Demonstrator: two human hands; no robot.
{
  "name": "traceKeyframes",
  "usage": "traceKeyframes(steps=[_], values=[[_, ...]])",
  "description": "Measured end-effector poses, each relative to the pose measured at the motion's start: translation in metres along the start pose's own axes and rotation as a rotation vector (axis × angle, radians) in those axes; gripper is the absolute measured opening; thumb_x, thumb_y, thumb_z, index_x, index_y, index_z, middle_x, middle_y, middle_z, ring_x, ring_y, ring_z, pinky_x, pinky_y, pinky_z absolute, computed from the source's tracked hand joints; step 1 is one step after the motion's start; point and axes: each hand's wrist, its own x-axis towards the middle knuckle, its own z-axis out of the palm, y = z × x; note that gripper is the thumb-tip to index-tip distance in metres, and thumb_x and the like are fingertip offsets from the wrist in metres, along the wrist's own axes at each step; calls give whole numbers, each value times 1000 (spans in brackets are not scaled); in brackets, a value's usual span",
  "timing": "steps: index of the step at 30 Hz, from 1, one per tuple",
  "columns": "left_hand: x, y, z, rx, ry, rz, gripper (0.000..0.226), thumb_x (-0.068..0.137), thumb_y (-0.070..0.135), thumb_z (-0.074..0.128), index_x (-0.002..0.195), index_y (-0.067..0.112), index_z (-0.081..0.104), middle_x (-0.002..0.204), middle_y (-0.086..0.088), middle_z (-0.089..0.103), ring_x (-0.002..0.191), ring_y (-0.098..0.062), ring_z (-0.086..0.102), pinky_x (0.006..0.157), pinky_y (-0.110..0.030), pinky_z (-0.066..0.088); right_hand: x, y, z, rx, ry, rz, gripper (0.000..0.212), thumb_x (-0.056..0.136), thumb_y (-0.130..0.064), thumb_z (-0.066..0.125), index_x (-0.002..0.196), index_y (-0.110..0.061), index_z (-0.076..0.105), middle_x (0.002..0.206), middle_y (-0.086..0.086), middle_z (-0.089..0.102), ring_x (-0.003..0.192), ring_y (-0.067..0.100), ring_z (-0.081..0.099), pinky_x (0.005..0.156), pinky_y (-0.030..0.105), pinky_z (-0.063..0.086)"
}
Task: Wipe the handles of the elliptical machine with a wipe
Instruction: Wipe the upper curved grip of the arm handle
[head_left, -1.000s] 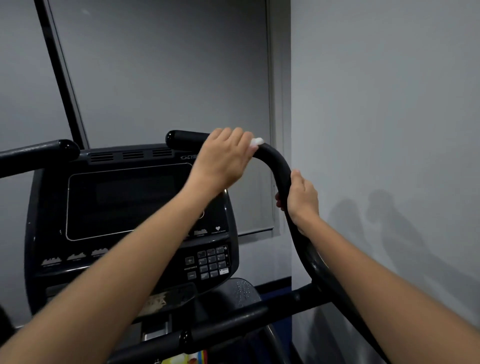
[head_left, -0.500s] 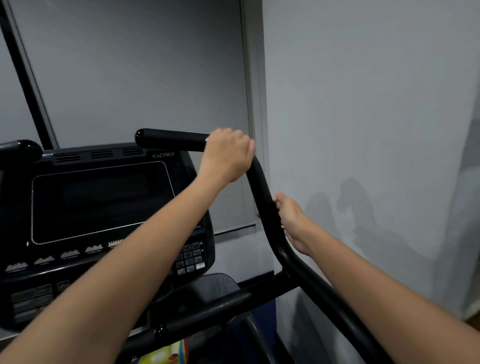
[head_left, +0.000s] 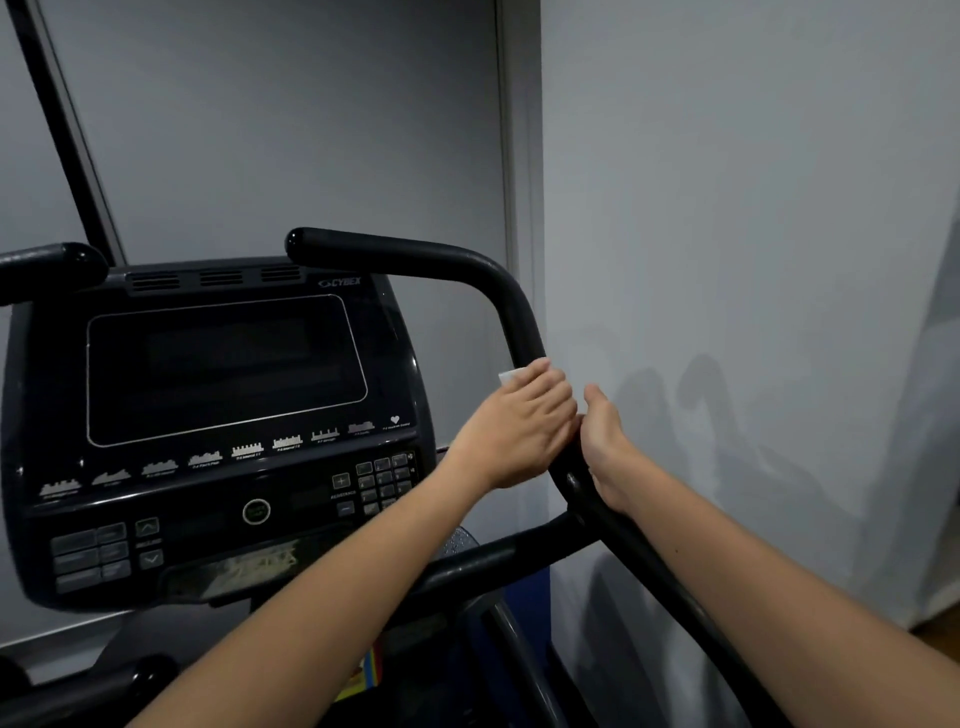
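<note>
Our right-side handle (head_left: 511, 306) runs level from its capped end at centre frame, bends, then slants down toward the lower right. Our left hand (head_left: 519, 431) curls around its sloping part, pressing a white wipe (head_left: 511, 375) that peeks out above the fingers. Our right hand (head_left: 608, 447) grips the bar just beside it. Grey walls (head_left: 727, 208) meet behind. The dark console (head_left: 218, 415) fills the left, with another handle end (head_left: 57, 262) at upper left.
</note>
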Motion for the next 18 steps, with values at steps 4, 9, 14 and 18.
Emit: traceKeyframes(steps=[4,9,14,18], values=[[15,-37,-10,49,41,146,40,109,33,36,98,13,69,97,-7,65,105,-29,60,122,-43,28,6,11,4,-70,71,20,82,80,-80,16,114,-20,59,114,13,57,97,26,53,83,39,43],[74,-110,-59,243,-82,-151,57,107,34,26,85,11,73,86,-11,71,84,-31,64,103,-42,44,38,30,2,-43,67,-4,120,50,-96,22,130,-14,59,146,19,54,100,25,43,81,43,37],[83,-109,-70,284,-200,-322,55,102,28,28,68,8,65,66,-6,62,61,-27,51,66,-37,41,5,5,10,-64,51,24,91,88,-77,15,123,-8,61,104,20,75,75,29,60,82,41,47],[64,-79,-35,163,-36,-146,49,99,30,33,78,9,72,79,-8,67,82,-30,57,104,-43,42,12,7,11,-26,27,14,87,97,-70,13,96,-1,67,86,19,69,69,30,56,73,37,45]])
